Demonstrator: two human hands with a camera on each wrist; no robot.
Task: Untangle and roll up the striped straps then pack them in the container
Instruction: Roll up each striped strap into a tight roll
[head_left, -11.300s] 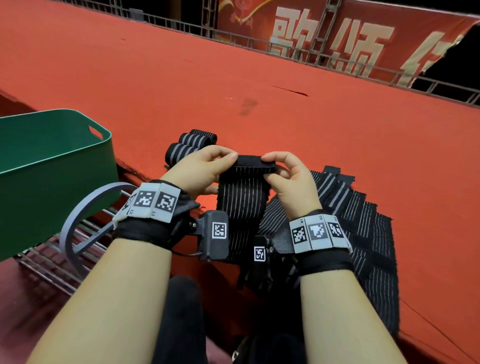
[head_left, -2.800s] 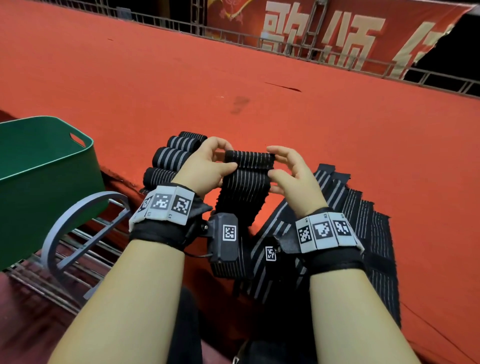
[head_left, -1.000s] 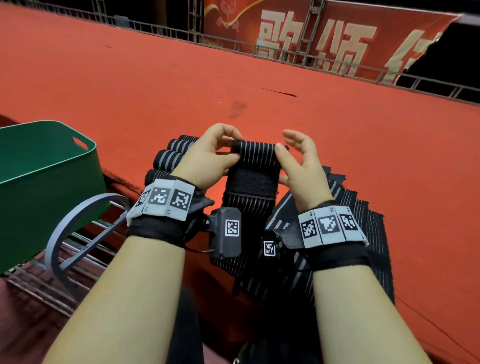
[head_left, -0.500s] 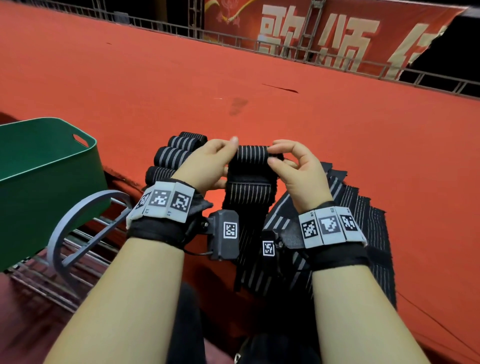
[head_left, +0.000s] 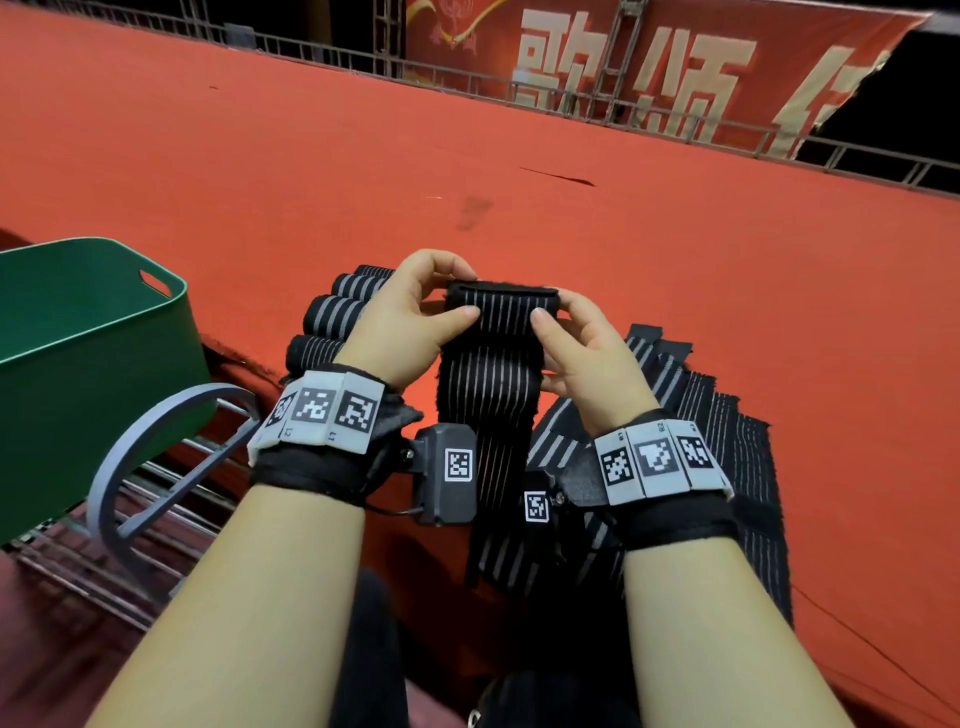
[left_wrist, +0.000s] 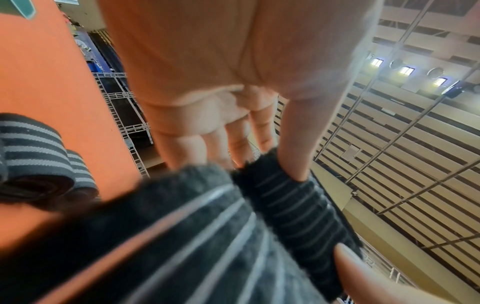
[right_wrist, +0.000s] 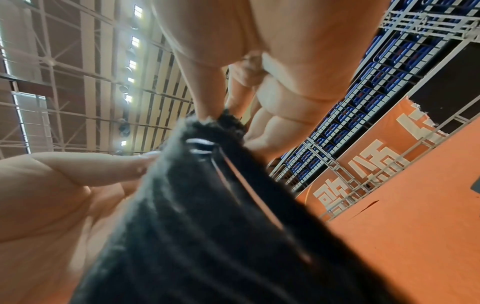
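**Four rolled, one in hand, many left**

Four rolled straps (head_left: 332, 322) lie left of centre, none visibly in the green container (head_left: 98, 358) at far left. At mid-frame the left hand (head_left: 410, 322) and right hand (head_left: 576, 353) pinch the striped strap (head_left: 493, 364) at its top — a roll barely begun — while the flat straps (head_left: 717, 447) wait at right.

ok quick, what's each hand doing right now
Left hand: pinching the striped strap at its top left.
Right hand: pinching the same strap's top right.
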